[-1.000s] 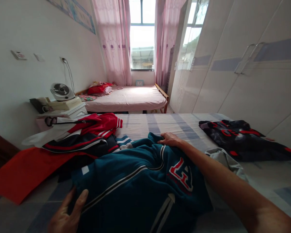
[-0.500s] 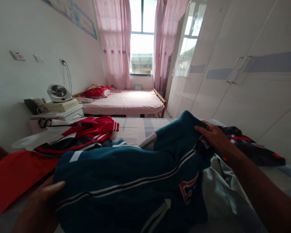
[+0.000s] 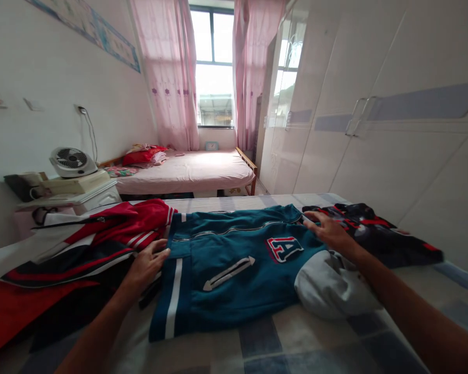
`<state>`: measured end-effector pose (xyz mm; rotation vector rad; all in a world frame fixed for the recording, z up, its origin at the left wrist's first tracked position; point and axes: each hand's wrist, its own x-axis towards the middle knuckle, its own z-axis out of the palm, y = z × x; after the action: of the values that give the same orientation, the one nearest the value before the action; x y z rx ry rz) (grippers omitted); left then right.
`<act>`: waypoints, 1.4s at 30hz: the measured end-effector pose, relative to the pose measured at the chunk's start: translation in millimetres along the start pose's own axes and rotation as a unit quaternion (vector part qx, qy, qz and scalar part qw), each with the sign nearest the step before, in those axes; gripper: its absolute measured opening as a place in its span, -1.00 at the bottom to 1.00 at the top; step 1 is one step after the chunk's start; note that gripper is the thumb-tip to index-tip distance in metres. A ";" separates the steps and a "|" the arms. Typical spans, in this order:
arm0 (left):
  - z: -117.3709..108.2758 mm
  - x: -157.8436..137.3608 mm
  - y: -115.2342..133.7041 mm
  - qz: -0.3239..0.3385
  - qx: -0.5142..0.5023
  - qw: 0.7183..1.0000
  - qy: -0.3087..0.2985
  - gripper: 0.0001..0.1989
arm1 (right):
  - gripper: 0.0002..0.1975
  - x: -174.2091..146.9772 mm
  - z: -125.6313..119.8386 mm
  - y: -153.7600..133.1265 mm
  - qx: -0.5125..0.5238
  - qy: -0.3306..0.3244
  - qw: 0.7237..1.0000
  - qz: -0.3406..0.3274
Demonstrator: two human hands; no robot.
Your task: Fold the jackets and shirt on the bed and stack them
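A teal zip-up jacket (image 3: pixel 234 270) with a red-and-white letter A patch and grey sleeves lies spread sideways on the checked bed sheet (image 3: pixel 296 348). My left hand (image 3: pixel 150 259) pinches its hem at the left, by the zipper's end. At the collar end my right hand (image 3: pixel 325 228) grips the jacket's neck edge, fingers closed on the cloth. One grey sleeve (image 3: pixel 331 285) bunches below my right wrist. Close to my left hand lies a red, white and black jacket (image 3: pixel 113 228).
Dark clothing with red patches (image 3: pixel 390 239) lies at the right. An orange-red cloth (image 3: pixel 35 311) is at the lower left. Beyond are a small fan (image 3: pixel 72 161) on a cabinet, a pink-covered bed (image 3: pixel 187 171) and a white wardrobe (image 3: pixel 374 171).
The teal jacket, held up close before, now lies flatter on the bed, its patch and pocket facing up. My left hand has moved up and right with the hem. The view has shifted.
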<state>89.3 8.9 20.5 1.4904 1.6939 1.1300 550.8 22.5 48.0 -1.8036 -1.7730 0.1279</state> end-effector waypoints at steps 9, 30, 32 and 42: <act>-7.1 -34.3 -7.3 0.017 0.211 0.973 -0.089 -0.46 | -0.42 -123.4 -23.8 5.8 -0.029 -0.172 0.981 -0.080; 11.7 -53.2 -16.1 0.021 0.259 0.963 -0.066 -0.60 | -0.67 -143.3 19.3 17.8 -0.034 -0.074 0.992 -0.098; 11.9 -55.1 -14.1 0.024 0.273 0.959 -0.069 -0.67 | -0.66 -143.2 19.2 16.9 -0.026 -0.072 0.993 -0.095; 12.0 -62.9 -3.9 -0.162 -0.040 0.984 -0.063 -0.08 | -0.67 -144.4 17.8 15.9 0.052 -0.065 0.995 -0.058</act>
<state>109.3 -50.2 5.9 1.1584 1.7057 0.8999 541.5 -105.4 -22.4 -1.6464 -1.9213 0.2921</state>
